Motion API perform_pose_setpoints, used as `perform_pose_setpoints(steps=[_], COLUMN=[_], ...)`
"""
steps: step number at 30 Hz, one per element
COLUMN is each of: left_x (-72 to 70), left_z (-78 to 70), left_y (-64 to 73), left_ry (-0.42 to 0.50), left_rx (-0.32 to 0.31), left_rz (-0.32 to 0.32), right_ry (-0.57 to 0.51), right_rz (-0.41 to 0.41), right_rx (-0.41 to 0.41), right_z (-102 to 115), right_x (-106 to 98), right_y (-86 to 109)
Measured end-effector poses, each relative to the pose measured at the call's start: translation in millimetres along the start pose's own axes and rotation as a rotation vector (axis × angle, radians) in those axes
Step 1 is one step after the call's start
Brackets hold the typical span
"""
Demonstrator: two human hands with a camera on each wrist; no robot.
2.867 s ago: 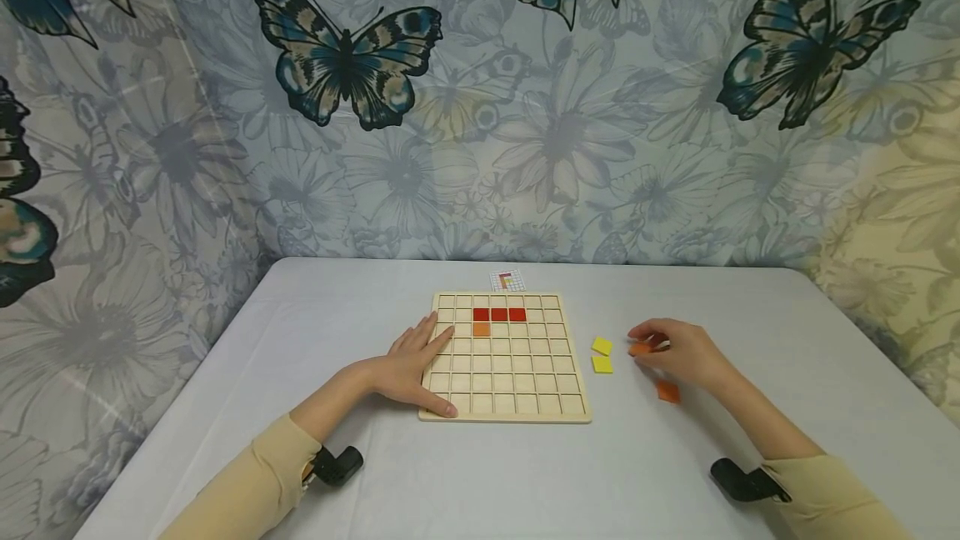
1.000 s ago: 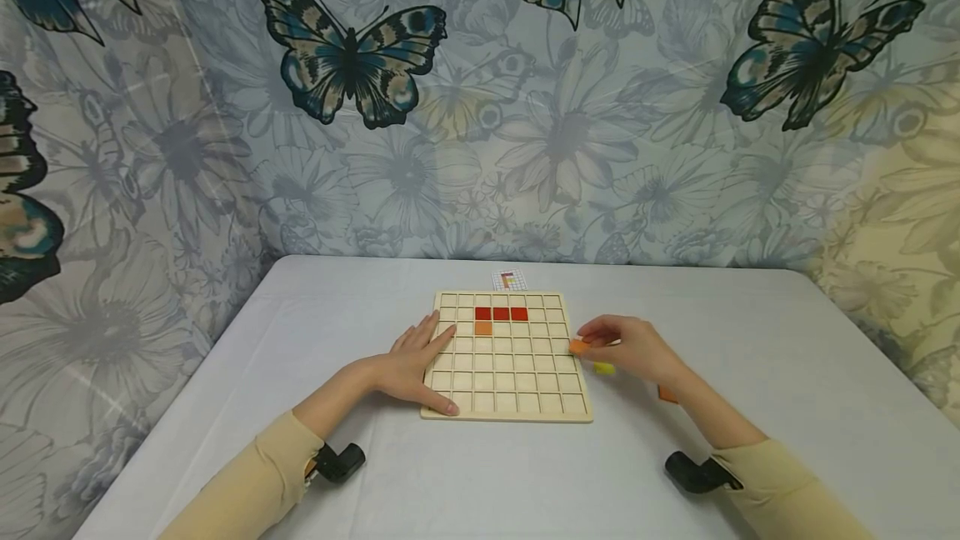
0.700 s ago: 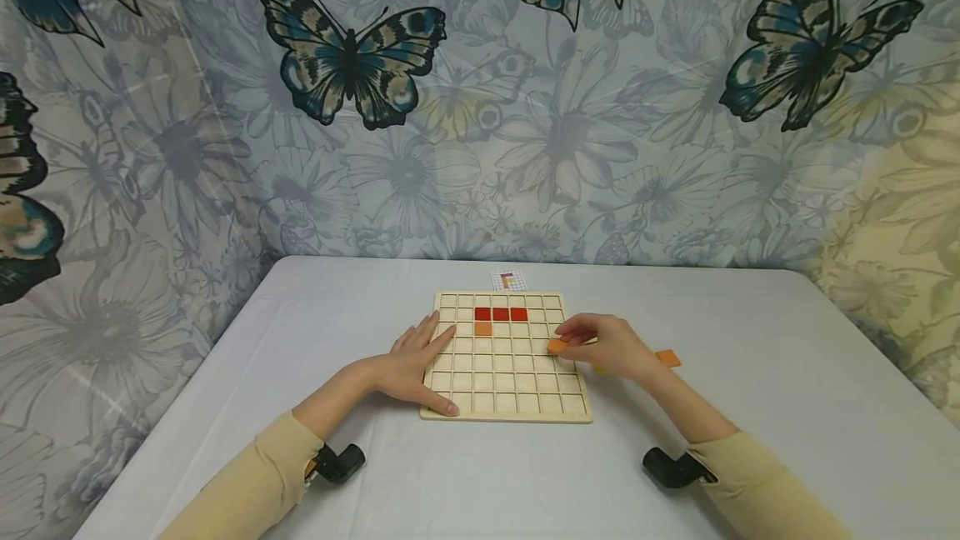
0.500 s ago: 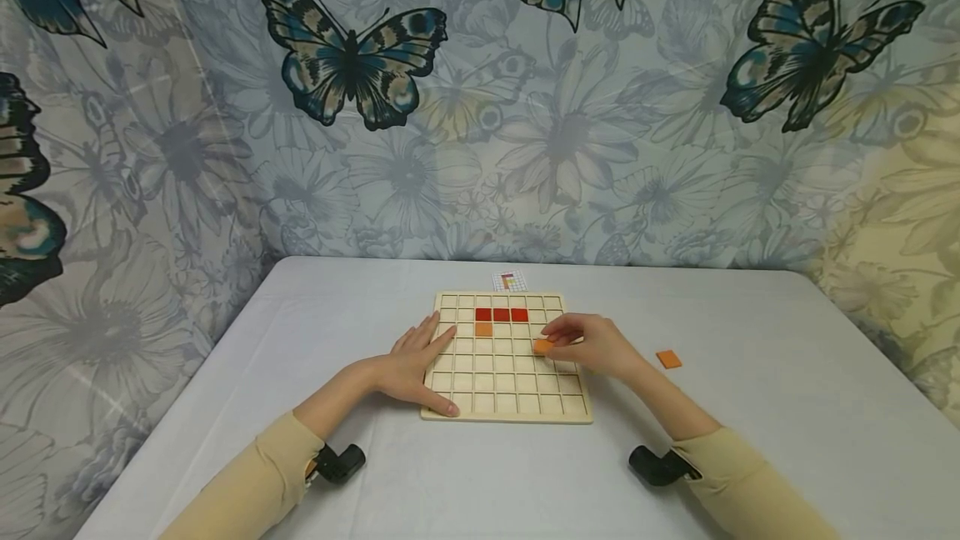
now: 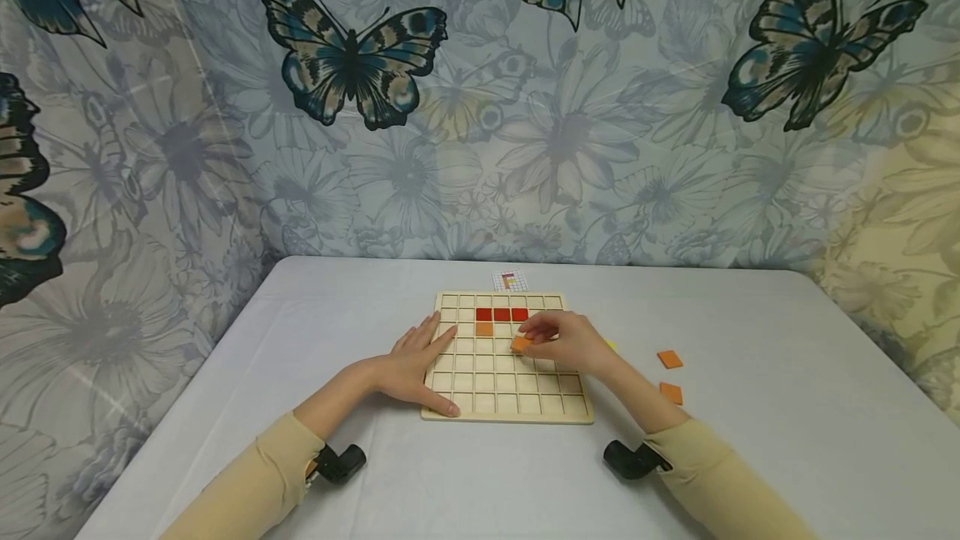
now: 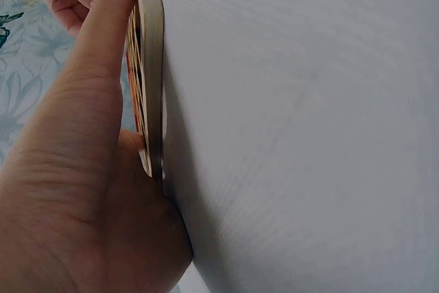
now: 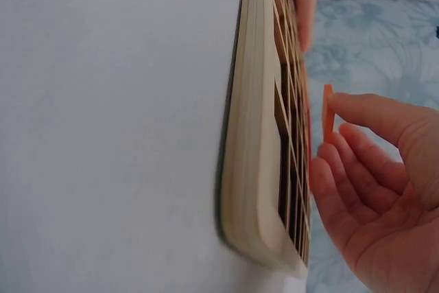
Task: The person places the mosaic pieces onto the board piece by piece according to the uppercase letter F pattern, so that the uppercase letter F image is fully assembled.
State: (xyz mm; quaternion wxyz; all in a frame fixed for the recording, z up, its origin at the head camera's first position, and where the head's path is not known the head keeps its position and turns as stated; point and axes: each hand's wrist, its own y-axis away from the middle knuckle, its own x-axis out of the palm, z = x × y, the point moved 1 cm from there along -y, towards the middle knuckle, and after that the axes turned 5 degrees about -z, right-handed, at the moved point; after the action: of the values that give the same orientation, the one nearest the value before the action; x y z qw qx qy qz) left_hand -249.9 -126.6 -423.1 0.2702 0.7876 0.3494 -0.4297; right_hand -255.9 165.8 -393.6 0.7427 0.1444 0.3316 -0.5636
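A wooden grid board [image 5: 502,407] lies on the table, with three red tiles [image 5: 502,315] in one row and an orange tile [image 5: 484,329] under the leftmost. My left hand [image 5: 405,369] rests on the board's left edge with fingers spread; its thumb lies near the lower left corner. Between thumb and fingertips my right hand [image 5: 566,344] pinches another orange tile [image 7: 328,113]. In the right wrist view that tile stands a little apart from the board's surface. In the head view it appears over the board's middle right.
Two loose orange tiles [image 5: 670,359] lie on the white table [image 5: 750,357] to the right. A yellow tile [image 5: 611,346] shows partly behind my right hand. A small printed pattern card [image 5: 511,281] lies just beyond the board's far edge.
My right hand has carried the orange tile leftward from the table's right side to over the board. My left hand has kept its place on the board.
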Motion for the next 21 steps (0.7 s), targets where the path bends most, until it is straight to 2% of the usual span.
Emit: perform_pose_setpoints(steps=[11, 21], left_x=[-5.3, -0.4], left_z=[-8.7, -1.4], left_y=[3.4, 1.0], left_ry=[-0.005, -0.001], left_rx=[-0.016, -0.027], left_rz=[0.008, 0.008], right_ry=[-0.001, 0.002], right_rz=[0.016, 0.038], right_rx=[-0.005, -0.032], right_z=[11, 21], right_x=[21, 32], right_y=[-12.0, -18.3])
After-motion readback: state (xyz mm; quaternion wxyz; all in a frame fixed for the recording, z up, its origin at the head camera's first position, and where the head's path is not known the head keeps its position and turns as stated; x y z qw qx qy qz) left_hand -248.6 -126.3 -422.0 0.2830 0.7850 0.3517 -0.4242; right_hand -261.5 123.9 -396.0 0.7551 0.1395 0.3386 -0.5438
